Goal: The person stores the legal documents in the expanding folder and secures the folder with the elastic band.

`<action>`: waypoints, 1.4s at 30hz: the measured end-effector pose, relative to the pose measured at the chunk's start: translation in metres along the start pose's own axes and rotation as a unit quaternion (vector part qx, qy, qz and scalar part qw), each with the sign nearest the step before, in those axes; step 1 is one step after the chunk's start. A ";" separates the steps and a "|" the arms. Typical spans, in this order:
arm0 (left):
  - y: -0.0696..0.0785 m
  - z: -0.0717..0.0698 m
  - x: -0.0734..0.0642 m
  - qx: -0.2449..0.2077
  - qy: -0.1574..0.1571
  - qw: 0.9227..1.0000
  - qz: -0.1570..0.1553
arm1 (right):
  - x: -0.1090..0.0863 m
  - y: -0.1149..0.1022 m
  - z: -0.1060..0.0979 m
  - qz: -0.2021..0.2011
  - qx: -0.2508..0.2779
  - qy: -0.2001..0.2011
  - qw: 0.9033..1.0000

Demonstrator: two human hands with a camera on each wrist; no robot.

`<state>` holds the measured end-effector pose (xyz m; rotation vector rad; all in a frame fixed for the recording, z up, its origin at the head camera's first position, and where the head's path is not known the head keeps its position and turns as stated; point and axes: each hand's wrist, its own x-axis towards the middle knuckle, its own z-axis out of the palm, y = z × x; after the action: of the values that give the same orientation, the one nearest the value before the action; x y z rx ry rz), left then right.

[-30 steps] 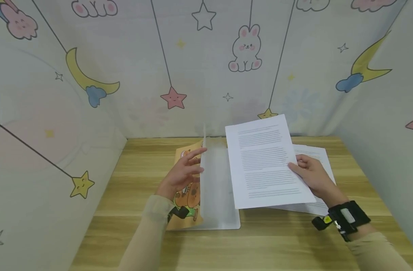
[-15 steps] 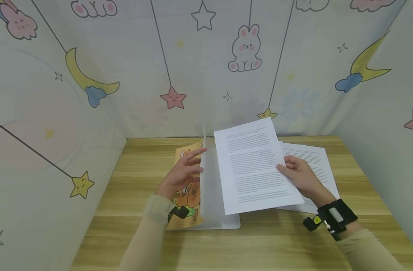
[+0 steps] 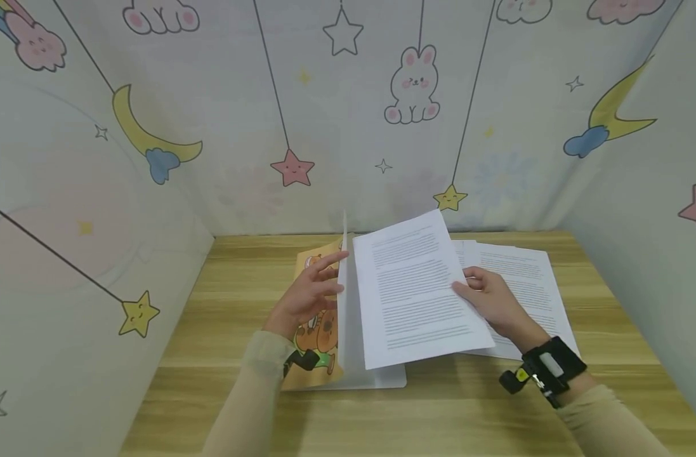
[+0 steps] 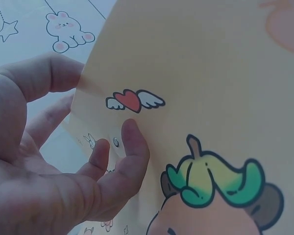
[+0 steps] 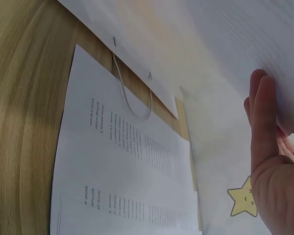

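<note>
A folder (image 3: pixel 325 339) with an orange cartoon cover lies at table centre, its cover raised nearly upright over a whitish inside (image 3: pixel 387 378). The left hand (image 3: pixel 304 295) holds the cover's edge, with some fingers past it and others on the cartoon side, as the left wrist view shows. In the right hand (image 3: pixel 496 301), thumb on top, is a printed sheet of paper (image 3: pixel 419 304), tilted above the folder. Whether it is one sheet or several, I cannot tell. More printed papers (image 3: pixel 533 289) lie on the table to the right, partly covered by it.
The wooden table (image 3: pixel 439 419) is closed in at the back and sides by cartoon-printed fabric walls (image 3: pixel 348 114). A thin pale cord loop (image 5: pixel 125 93) shows in the right wrist view; what it belongs to is unclear. Each wrist wears a black camera band.
The right hand has carried the printed sheet leftward and slightly down, over the folder, uncovering more of the papers at the right. The left hand and raised cover have stayed put.
</note>
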<state>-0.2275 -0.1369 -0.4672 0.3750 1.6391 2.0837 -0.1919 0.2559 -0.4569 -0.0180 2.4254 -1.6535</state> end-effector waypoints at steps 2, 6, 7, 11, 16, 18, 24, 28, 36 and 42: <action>0.000 0.000 0.000 0.002 0.000 1.000 -0.001 | 0.000 -0.001 0.003 0.003 -0.006 0.002 1.000; 0.000 0.001 0.000 0.008 0.003 1.000 -0.004 | -0.001 -0.003 0.008 0.003 -0.016 0.005 1.000; 0.001 0.001 0.000 0.009 0.004 1.000 -0.005 | -0.001 -0.004 0.009 0.003 -0.017 0.005 1.000; 0.001 0.002 -0.001 0.010 0.007 1.000 -0.006 | -0.001 -0.007 0.013 -0.002 -0.022 0.005 1.000; 0.002 0.003 0.000 0.012 0.009 1.000 -0.002 | -0.001 -0.012 0.017 -0.004 -0.022 0.003 1.000; 0.002 0.003 0.001 0.009 0.011 1.000 -0.002 | -0.001 -0.013 0.018 -0.003 -0.021 0.001 1.000; 0.003 0.003 0.003 0.010 0.011 1.000 -0.005 | 0.000 -0.014 0.021 -0.001 -0.017 -0.006 1.000; 0.002 0.003 0.003 0.021 0.010 1.000 -0.006 | -0.001 -0.016 0.022 0.004 -0.009 -0.017 1.000; 0.003 0.003 0.002 0.015 0.009 1.000 -0.008 | -0.003 -0.023 0.025 -0.009 0.021 -0.039 0.999; 0.002 0.003 0.002 0.015 0.005 1.000 -0.006 | -0.002 -0.024 0.029 -0.013 0.030 -0.053 0.998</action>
<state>-0.2281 -0.1336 -0.4649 0.3657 1.6761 2.0576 -0.1874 0.2204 -0.4449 -0.1241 2.3069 -1.6894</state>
